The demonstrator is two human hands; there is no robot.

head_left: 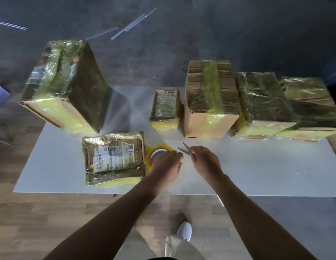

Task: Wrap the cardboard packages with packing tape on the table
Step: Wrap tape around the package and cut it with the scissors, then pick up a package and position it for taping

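left hand (168, 167): fingers (175, 154) curled on tape roll (159, 147) | right hand (204, 162): fingers pinch open-bladed scissors (184, 149) | both over tabletop (257, 171)

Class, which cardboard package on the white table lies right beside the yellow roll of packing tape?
The flat, tape-wrapped cardboard package with the white label, front left, beside the yellow tape roll; all others sit farther back.
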